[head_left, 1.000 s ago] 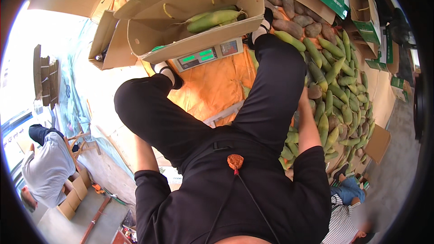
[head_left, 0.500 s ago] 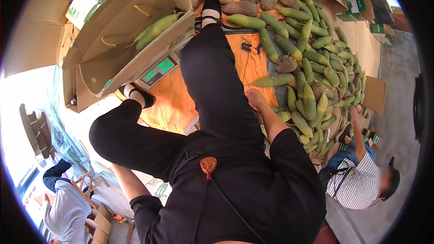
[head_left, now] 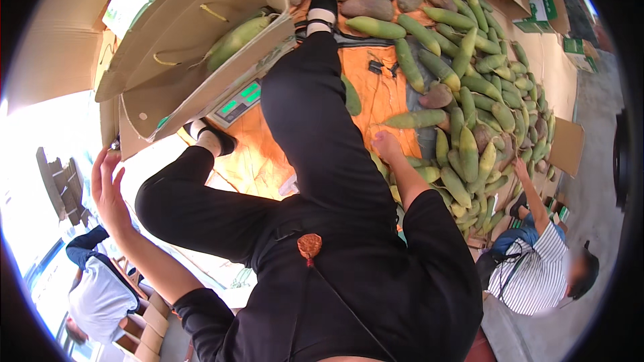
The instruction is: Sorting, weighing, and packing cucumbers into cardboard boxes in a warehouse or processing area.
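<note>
My left hand (head_left: 111,191) is raised beside the lower left corner of an open cardboard box (head_left: 201,104). Its fingers are apart and hold nothing. My right hand (head_left: 387,145) is low beside my right thigh, near the tip of a long green radish (head_left: 414,119) on the pile's edge. Its fingers look curled, and what they may hold is hidden. Another green radish (head_left: 352,96) lies on the orange sheet, partly behind my right knee. Inside the box lies a green radish (head_left: 238,41). The box is over a scale with a lit green display (head_left: 240,99).
A large heap of green radishes (head_left: 469,151) spreads to the right; reddish-brown roots (head_left: 367,8) lie at the far side. One co-worker (head_left: 530,275) reaches into the heap from the right. Another person (head_left: 100,295) bends at lower left. Green-and-white cartons (head_left: 537,0) stand far right.
My left hand has risen from behind my thigh toward the box corner. My right knee has shifted left, and a radish now shows beside it. My right hand has barely moved.
</note>
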Available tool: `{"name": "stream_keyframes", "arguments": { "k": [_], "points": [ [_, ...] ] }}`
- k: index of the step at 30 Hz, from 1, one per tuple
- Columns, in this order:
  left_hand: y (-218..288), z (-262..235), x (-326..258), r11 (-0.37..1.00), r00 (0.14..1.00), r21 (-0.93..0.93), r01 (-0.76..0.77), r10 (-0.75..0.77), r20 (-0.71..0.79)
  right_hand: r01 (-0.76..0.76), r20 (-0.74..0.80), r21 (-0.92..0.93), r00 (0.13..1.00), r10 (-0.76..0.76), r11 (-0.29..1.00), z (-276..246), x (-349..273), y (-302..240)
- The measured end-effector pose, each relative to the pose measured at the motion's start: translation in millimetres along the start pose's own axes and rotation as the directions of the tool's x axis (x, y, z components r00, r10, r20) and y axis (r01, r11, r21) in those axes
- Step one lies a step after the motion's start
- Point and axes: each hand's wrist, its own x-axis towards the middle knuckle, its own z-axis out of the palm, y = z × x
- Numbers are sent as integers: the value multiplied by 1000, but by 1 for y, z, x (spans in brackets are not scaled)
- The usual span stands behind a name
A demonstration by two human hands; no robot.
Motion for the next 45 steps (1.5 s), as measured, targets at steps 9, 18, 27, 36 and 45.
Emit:
{"name": "stream_keyframes", "arguments": {
  "k": [9, 18, 27, 36, 45],
  "points": [
    [-3, 37, 36, 985, 985, 141, -104, 82, 154, 126, -164, -37, 978, -131, 991, -32, 71, -127],
    [-17, 62, 37, 910, 984, 376, -176, 166, 59, 112, -87, -156, 988, -127, 981, -4, 117, -138],
    [-25, 61, 42, 829, 953, 472, -301, 285, 108, -398, 380, 912, 910, 165, 100, -7, 99, -95],
    [-21, 61, 32, 814, 967, 526, -248, 180, 179, 47, -86, 514, 996, -3, 856, -129, 24, -113],
    [-21, 67, 29, 795, 944, 556, -245, 65, 322, 588, -365, 86, 770, -524, 804, -275, -40, -286]
  ]
}}
